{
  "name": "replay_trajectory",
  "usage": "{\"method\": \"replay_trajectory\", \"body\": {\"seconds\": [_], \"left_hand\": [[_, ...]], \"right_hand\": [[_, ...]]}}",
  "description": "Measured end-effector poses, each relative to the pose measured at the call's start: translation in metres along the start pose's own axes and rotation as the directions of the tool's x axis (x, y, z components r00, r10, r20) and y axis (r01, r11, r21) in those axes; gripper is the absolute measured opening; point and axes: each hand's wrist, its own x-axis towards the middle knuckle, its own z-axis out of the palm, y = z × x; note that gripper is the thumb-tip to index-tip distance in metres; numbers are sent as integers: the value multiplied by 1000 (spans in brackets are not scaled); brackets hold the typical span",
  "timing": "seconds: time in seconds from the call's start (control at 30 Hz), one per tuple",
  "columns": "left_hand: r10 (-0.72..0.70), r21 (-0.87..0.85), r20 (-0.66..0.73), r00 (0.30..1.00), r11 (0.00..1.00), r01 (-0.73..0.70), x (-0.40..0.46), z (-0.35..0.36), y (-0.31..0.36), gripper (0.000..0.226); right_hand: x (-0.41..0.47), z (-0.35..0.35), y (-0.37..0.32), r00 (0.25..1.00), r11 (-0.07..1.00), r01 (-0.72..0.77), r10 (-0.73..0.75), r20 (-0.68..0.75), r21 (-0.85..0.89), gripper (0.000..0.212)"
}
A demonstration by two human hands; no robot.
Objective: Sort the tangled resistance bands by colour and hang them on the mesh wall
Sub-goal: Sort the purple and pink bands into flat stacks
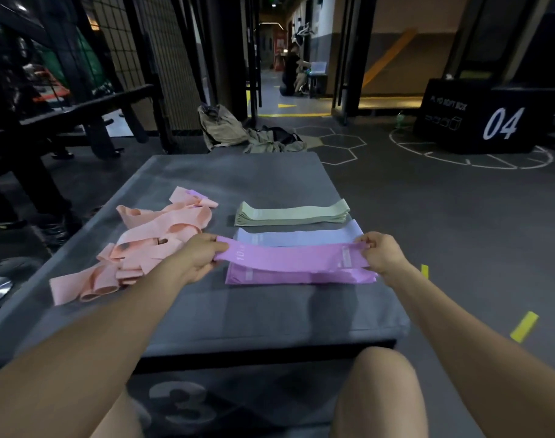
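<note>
A pink-purple band (289, 257) is stretched flat between both hands just above a stack of the same colour (301, 276). My left hand (198, 257) pinches its left end and my right hand (380, 251) pinches its right end. Behind it lie a pale lavender stack (298, 237) and a sage green stack (292, 212). A tangled heap of peach bands (143, 241) sprawls to the left, with a bit of purple band (194, 193) showing at its far end. All rest on a grey padded plyo box (238, 311).
The mesh wall (124, 52) stands at the back left behind a black bench (90, 112). A beige bag and clothes (238, 131) lie on the floor beyond the box. A black box marked 04 (478, 121) sits at the right. A person crouches far down the corridor (293, 71).
</note>
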Motion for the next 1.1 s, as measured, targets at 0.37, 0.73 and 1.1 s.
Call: {"method": "replay_trajectory", "body": {"seconds": [0.37, 0.73, 1.1], "left_hand": [[64, 158, -191, 979, 987, -34, 18, 32, -12, 18], [237, 594, -237, 942, 802, -53, 31, 31, -30, 18], [277, 686, -191, 942, 724, -74, 30, 25, -43, 10]], "right_hand": [[8, -13, 26, 982, 994, -112, 108, -157, -15, 14], [9, -5, 39, 977, 971, -177, 154, -148, -163, 11], [10, 5, 44, 985, 933, -148, 109, -135, -329, 15]]}}
